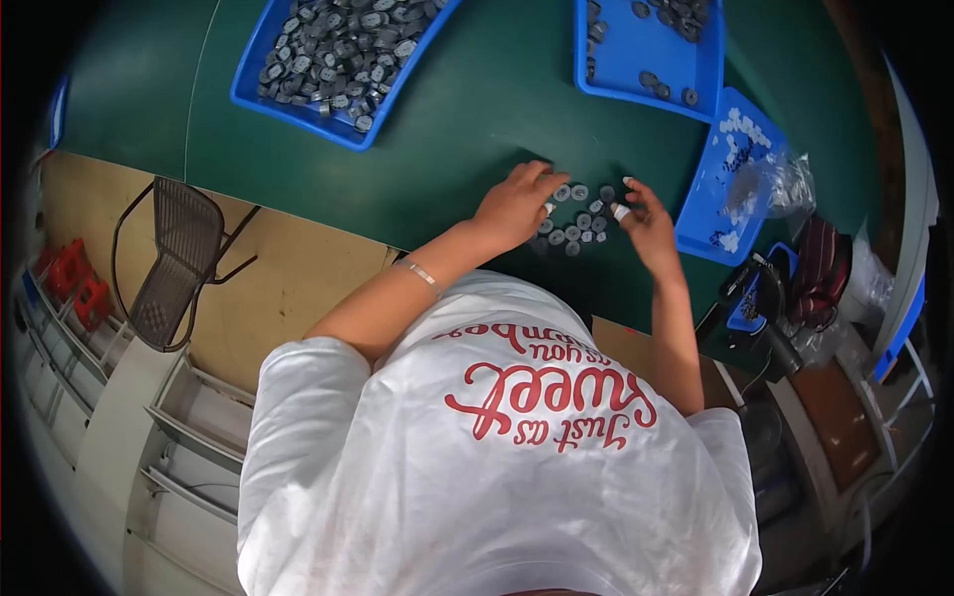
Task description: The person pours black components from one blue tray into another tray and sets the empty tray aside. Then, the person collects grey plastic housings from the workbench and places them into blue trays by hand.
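Several small round grey parts (572, 233) lie in a loose cluster on the green table (447, 149), between my two hands. At the left edge of the cluster is my left hand (515, 207), fingers spread and a bracelet on its wrist; its fingertips are beside the nearest parts. My right hand (648, 223) is at the right edge, thumb and fingers apart, with white coverings on some fingertips. Neither hand visibly holds a part.
A blue tray (241, 84) full of grey parts stands at the upper left. Another blue tray (717, 70) at the upper right holds fewer. Beside it, a blue tray (696, 204) holds small white pieces, near plastic bags (785, 184). A chair (177, 253) stands left.
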Demonstrator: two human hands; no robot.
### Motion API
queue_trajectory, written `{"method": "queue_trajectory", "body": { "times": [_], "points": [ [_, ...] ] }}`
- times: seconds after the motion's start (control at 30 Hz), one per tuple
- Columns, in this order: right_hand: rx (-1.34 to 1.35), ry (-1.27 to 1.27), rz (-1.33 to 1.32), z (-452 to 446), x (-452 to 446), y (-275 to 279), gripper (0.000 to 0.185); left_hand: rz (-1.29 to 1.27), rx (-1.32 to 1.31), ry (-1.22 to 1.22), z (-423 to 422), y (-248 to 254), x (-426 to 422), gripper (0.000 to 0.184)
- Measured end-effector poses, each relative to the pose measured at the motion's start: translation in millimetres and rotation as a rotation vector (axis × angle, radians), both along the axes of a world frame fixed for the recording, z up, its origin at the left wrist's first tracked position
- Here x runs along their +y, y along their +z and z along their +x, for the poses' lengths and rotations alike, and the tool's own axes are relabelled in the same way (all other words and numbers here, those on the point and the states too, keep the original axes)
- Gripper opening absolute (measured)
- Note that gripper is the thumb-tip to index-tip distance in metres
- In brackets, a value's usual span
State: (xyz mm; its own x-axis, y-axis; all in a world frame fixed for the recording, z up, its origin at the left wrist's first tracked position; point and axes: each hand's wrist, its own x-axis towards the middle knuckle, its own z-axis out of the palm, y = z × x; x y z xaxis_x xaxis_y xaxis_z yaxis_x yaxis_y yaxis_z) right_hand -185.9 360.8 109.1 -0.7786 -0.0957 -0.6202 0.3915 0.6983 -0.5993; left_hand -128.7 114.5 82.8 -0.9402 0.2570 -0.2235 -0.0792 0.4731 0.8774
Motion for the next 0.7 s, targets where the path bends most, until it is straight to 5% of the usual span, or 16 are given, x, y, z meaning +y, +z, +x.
{"method": "queue_trajectory", "body": {
  "times": [0.27,0.4,0.47,0.6,0.7],
  "points": [
    [0.240,0.146,0.279,27.9,-12.9,-20.9,0.053,-0.364,0.192,-0.371,-24.8,-27.5,49.6,0.051],
    [0.334,0.187,0.244,23.6,-16.6,-28.0,0.048,-0.235,0.260,-0.128,-26.6,-35.0,50.5,0.041],
    [0.435,0.196,0.154,19.4,-17.2,-31.8,0.043,0.458,-0.477,0.248,-29.0,-34.9,47.3,0.030],
    [0.338,0.075,0.064,9.5,-20.3,-41.5,0.039,0.782,-0.839,0.471,-26.3,-28.1,27.5,0.027],
    [0.387,0.031,0.041,4.4,-23.9,-48.2,0.036,0.819,-0.872,0.498,-21.3,-25.8,21.3,0.029]
  ]
}}
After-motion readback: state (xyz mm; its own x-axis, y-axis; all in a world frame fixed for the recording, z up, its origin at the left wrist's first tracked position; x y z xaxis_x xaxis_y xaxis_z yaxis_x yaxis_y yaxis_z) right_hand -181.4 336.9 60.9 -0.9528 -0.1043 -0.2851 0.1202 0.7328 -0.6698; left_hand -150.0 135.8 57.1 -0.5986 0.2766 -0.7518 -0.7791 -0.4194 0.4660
